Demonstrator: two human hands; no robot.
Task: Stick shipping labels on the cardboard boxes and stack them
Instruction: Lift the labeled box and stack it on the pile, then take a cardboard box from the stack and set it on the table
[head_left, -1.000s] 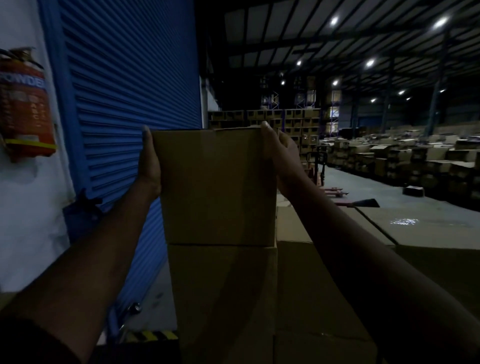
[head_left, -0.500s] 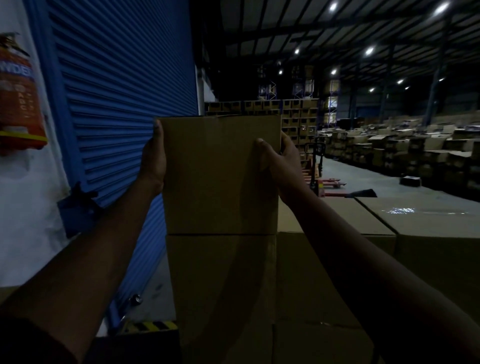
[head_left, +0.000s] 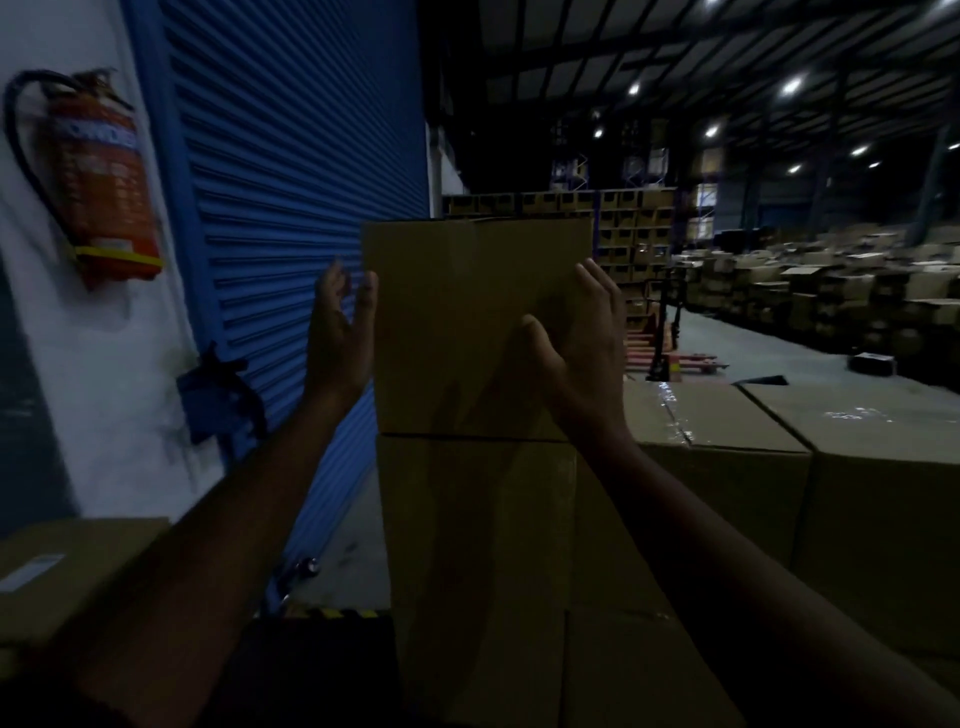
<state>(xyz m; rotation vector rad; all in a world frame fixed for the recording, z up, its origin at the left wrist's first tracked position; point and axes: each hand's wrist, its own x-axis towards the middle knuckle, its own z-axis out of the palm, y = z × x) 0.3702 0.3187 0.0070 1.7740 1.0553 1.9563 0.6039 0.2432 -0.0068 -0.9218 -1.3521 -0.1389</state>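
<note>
A plain brown cardboard box (head_left: 467, 322) sits on top of another box (head_left: 478, 519) of the same width, forming a stack straight ahead. No label shows on the faces turned to me. My left hand (head_left: 337, 332) is just off the top box's left side, fingers spread, with only the thumb near the edge. My right hand (head_left: 582, 353) clasps the top box's right edge, thumb on the front face and fingers along the side.
Large taped cartons (head_left: 727, 467) stand to the right of the stack. A carton with a white label (head_left: 31, 571) is at lower left. A blue roller shutter (head_left: 291, 182) and a red fire extinguisher (head_left: 104, 182) are on the left. A pallet jack (head_left: 670, 338) and several stacked boxes (head_left: 831, 291) stand beyond.
My left hand has come off the top box's left side and opened. My right hand slid lower along the right edge. The top box stays on the stack.
</note>
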